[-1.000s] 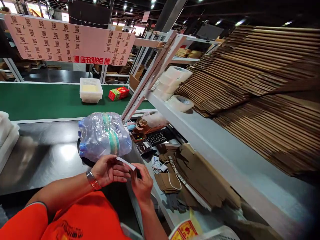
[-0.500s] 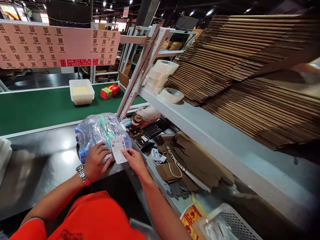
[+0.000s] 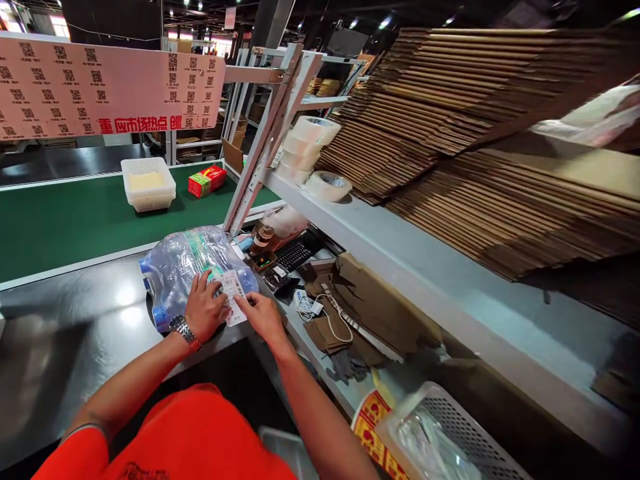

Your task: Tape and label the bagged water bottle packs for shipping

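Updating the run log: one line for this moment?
left hand: at white rectangular paper label | right hand: touching label | underneath: clear plastic-wrapped bluish bottle pack

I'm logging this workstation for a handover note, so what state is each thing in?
Left hand: palm down, fingers spread over the bottle pack.
Right hand: gripping the label at its edge.
Label: against the pack; stuck or loose, cannot tell.
Bottle pack: film-wrapped.
Wristwatch: fastened.
White basket: upright, holding something yellowish.
Red box: looks shut.
Tape rolls: some stacked, one flat beside them.
Cardboard: flattened, stacked.
Perforated basket: holding clear plastic.
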A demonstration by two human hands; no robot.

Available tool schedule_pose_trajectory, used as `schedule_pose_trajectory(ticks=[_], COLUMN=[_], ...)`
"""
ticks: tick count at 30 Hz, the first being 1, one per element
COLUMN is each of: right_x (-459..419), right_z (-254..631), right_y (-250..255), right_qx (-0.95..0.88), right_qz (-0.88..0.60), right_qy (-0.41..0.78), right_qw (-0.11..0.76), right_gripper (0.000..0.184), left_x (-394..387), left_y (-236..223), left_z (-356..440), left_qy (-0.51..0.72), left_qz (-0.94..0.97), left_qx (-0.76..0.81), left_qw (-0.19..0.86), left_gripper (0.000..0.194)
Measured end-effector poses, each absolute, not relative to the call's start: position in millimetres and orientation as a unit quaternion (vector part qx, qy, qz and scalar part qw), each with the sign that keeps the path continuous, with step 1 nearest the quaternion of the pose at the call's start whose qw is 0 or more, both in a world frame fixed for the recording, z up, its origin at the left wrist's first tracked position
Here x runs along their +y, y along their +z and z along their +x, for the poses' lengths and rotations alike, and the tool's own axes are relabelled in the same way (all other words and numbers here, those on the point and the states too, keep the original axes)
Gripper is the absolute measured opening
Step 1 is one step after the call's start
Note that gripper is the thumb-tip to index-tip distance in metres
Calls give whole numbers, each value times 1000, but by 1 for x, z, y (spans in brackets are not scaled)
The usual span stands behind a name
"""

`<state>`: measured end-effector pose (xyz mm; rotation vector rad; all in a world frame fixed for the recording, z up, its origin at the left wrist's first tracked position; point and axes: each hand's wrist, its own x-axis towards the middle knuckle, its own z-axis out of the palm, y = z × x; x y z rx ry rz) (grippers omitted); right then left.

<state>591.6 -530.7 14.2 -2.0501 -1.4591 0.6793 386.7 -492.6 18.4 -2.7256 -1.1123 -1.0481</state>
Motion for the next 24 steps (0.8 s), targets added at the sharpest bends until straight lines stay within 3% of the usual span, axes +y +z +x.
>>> schedule_pose_trajectory(ticks=[6,13,18,24], right_x=[-534,-529,-535,-551], right_z=[578,573,594,605], right_y=[43,59,38,-15], right_qx=[-553,-555,-539,-465], right_qz=[-806,-829,-828,-715], right_qy=[170,61,110,374], right_qw=[124,27,109,365], right_gripper=[45,58,55,62], left_x=[-491,-491,-487,-475], left_y=[14,0,10,30], left_z=[384,386,395,401], left_qy=[-295,-239,-146,-96], left_qz=[-879,-905,-933,-948], left_qx=[-374,-347,-327,-301], left_qw=[25,63,38,17], left_gripper=[29,46,59,69])
